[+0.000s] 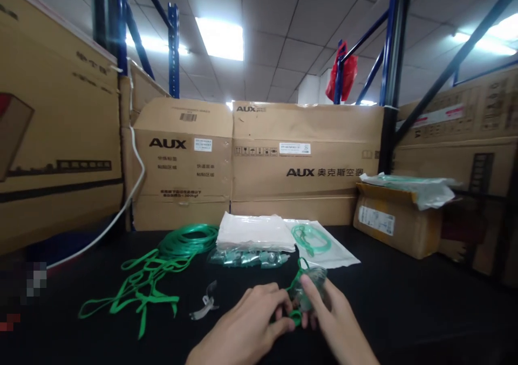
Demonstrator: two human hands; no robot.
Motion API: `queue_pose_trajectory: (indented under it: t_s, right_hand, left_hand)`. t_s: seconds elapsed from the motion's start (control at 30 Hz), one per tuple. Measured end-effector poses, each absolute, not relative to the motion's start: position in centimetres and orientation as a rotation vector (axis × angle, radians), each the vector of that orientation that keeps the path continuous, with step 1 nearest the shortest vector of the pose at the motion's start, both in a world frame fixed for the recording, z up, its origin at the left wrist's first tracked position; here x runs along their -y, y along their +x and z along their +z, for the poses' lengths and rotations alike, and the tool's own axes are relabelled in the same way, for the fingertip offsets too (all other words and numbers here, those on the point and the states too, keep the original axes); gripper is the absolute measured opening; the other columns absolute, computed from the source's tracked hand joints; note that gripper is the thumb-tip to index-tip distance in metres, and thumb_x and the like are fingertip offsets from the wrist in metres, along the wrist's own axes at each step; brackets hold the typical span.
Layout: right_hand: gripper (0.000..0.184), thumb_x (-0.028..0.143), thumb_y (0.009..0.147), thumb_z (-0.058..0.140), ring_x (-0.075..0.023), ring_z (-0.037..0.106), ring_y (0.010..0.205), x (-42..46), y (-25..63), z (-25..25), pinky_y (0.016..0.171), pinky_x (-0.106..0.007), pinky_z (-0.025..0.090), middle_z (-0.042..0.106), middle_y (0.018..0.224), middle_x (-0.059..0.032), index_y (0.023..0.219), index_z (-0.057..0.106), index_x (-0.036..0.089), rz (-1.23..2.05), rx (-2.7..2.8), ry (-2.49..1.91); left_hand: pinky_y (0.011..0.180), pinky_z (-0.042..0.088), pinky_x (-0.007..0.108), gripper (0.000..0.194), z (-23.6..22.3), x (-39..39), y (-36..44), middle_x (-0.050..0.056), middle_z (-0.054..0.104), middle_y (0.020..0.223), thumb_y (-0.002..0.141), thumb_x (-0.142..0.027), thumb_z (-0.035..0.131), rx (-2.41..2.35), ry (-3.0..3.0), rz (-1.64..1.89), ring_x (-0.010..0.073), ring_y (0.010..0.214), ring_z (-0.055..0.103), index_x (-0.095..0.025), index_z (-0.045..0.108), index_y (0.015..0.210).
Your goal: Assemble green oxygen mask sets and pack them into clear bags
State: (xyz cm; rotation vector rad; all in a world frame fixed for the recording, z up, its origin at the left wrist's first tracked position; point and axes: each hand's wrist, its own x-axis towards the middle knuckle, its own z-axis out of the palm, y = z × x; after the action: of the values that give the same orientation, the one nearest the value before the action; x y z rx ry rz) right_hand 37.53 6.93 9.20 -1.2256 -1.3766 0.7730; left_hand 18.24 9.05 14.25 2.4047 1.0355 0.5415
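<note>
My right hand (334, 308) is closed around a clear, green-tinted oxygen mask (318, 276) near the front of the dark table. My left hand (251, 314) pinches a green elastic strap (297, 317) right beside the mask. Part of the strap loops up behind the mask, and the fingers hide where the two join. To the left of my hands lies a small clear plastic piece (205, 304). Farther left, several loose green straps (148, 289) are spread in a tangle, touching or close to a coil of green tubing (188, 239).
A stack of white packets (254, 230) stands behind my hands, with clear bagged mask parts (249, 258) along its front. Right of it lies a white packet with coiled tubing (318, 241). An open cardboard box (396, 219) holds more packets. Large AUX cartons (307, 155) wall the back.
</note>
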Motion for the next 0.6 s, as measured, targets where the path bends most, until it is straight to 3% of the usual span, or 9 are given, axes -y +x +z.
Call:
queue_pose_trajectory:
  t_s: [0.3,0.5,0.6]
  right_hand:
    - [0.055,0.071,0.082,0.066,-0.0217,0.069,0.058,-6.2,37.3,9.6,0.060,-0.033,0.058,0.070,0.065,-0.0052,0.081,0.065,0.017,0.927,1.271,-1.096]
    - [0.055,0.070,0.081,0.068,-0.0247,0.074,0.064,-5.5,36.8,10.5,0.067,-0.036,0.062,0.073,0.068,-0.0087,0.083,0.069,0.015,0.929,1.284,-1.070]
    - [0.057,0.071,0.077,0.072,-0.0270,0.076,0.068,-5.5,36.8,10.3,0.071,-0.039,0.065,0.076,0.072,-0.0101,0.085,0.071,0.015,0.960,1.260,-1.089]
  left_hand:
    - [0.085,0.044,0.025,0.008,14.4,-9.0,17.8,-0.004,0.069,0.095,0.090,-0.034,0.072,-1.043,2.402,0.540,0.0190,0.097,0.062,-0.029,0.072,0.096]
    - [0.074,0.044,0.029,0.023,14.6,-9.3,18.4,0.004,0.073,0.089,0.094,-0.036,0.058,-1.186,2.302,0.683,0.0222,0.086,0.064,-0.020,0.073,0.086]
    - [0.072,0.044,0.029,0.029,14.8,-9.1,18.7,0.003,0.074,0.081,0.093,-0.033,0.054,-1.144,2.257,0.724,0.0207,0.077,0.065,-0.021,0.076,0.077]
